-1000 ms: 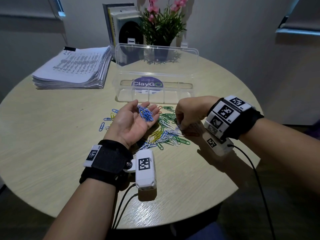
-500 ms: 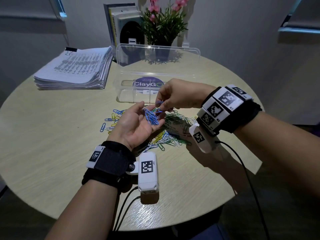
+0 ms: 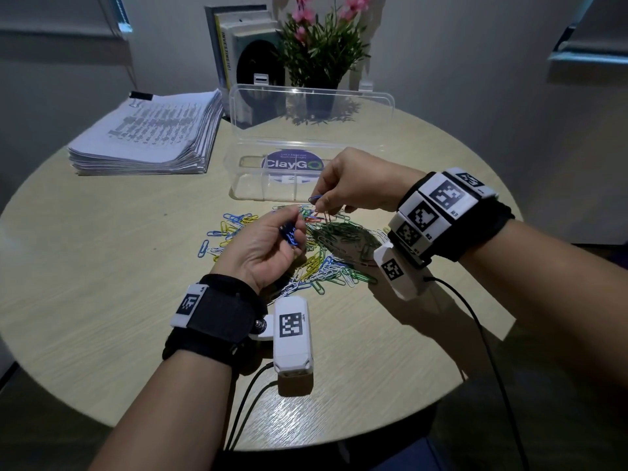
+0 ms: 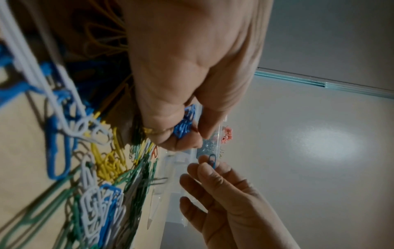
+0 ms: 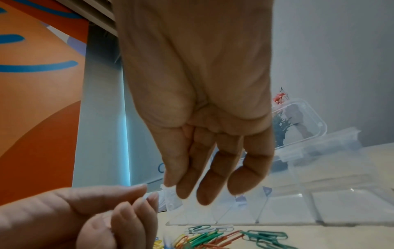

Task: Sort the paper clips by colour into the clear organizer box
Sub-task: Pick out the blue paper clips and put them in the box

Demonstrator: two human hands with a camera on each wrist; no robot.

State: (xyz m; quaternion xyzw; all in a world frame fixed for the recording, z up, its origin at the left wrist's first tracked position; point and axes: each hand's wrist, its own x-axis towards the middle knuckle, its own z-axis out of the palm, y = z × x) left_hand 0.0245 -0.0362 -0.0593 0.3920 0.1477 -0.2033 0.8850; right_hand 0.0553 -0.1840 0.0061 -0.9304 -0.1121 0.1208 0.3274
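A mixed pile of paper clips (image 3: 326, 253) in blue, green, yellow, white and red lies mid-table. My left hand (image 3: 289, 232) hovers over it, fingers curled round a bunch of blue paper clips (image 4: 184, 125). Just beyond, my right hand (image 3: 321, 203) pinches a single blue paper clip (image 3: 315, 198) between thumb and forefinger, a little above the left fingertips; the left wrist view shows that blue clip (image 4: 212, 160) too. The clear organizer box (image 3: 251, 185) stands open behind the pile, its lid (image 3: 312, 110) upright. In the right wrist view its compartments (image 5: 298, 202) hold no clips.
A thick stack of printed papers (image 3: 153, 134) lies at the back left. Books (image 3: 238, 45) and a potted plant (image 3: 323, 52) stand behind the box. Wrist camera cables (image 3: 475, 334) trail over the table's near edge.
My left palm lay open with the blue clips; its fingers have curled round them. My right hand rose from the pile with one blue clip and came over to the left fingertips.
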